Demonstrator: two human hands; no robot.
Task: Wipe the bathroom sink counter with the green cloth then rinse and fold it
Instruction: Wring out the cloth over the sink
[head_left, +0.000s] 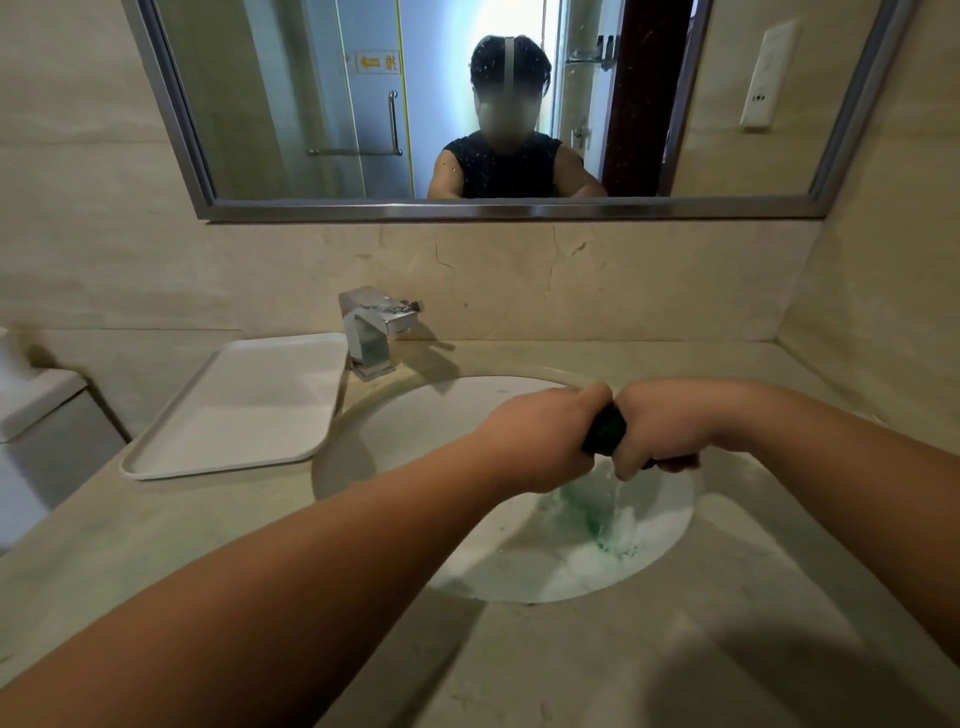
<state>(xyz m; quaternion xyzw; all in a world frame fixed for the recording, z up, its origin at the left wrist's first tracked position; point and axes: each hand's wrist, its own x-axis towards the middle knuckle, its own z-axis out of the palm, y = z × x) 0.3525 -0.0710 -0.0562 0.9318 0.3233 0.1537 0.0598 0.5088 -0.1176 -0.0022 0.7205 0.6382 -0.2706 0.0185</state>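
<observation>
White tray at left on the beige stone table, just beside the chrome tap. Centre: left hand closed tight around one end of the green cloth, held above the oval sink. Right hand clenched on the other end, touching the left. Green-tinted water falls from the twisted cloth into the sink. Mirror on the wall behind

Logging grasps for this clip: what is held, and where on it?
The green cloth, twisted into a roll over the sink: left hand grips one end, right hand the other.
</observation>
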